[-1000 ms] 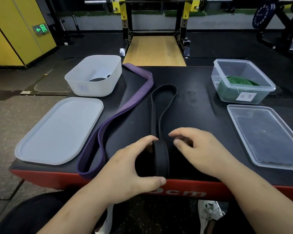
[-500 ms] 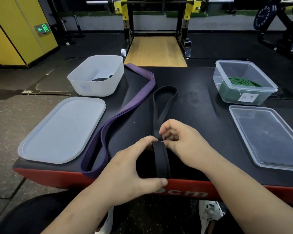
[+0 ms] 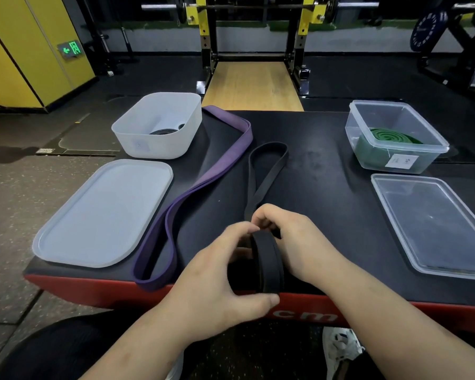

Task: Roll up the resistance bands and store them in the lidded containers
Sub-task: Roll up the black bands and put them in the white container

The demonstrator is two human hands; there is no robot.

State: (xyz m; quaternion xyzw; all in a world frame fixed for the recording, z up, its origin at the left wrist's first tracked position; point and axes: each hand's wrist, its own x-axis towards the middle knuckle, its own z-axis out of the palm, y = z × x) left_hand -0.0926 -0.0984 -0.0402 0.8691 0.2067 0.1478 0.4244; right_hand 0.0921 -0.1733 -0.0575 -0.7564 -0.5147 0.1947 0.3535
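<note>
Black band [image 3: 266,259], partly wound into an upright coil at the near edge of the platform [image 3: 327,187], roughly mid-width. Its unwound length ran as a narrow loop toward the platform's centre. The left hand [image 3: 220,272] gripped the coil, thumb under its near side and fingers curled over the top. The right hand [image 3: 299,242] had its fingers curled onto the band at the coil's top, where the free length fed in.

Risks, as judged: the coil sat at the platform's very edge, so a relaxed grip could let the elastic turns spring open or drop off the edge. Uneven feed from the twisted loop could make the turns telescope sideways.

The purple band [image 3: 203,185] lay unrolled from the far-left part of the platform to its near edge. The white container [image 3: 154,145] at the far-left corner held a dark rolled band [image 3: 165,130], with the white lid [image 3: 104,215] on the near-left. The clear container [image 3: 401,161] at the far right held the rolled green band [image 3: 387,135], with the clear lid [image 3: 433,223] on the near-right.

Against the frame one second earlier, the right hand's fingers, then lying nearly flat beside the band, had curled in against the coil. The loop's far end, the purple band, the containers and the lids lay as before.
</note>
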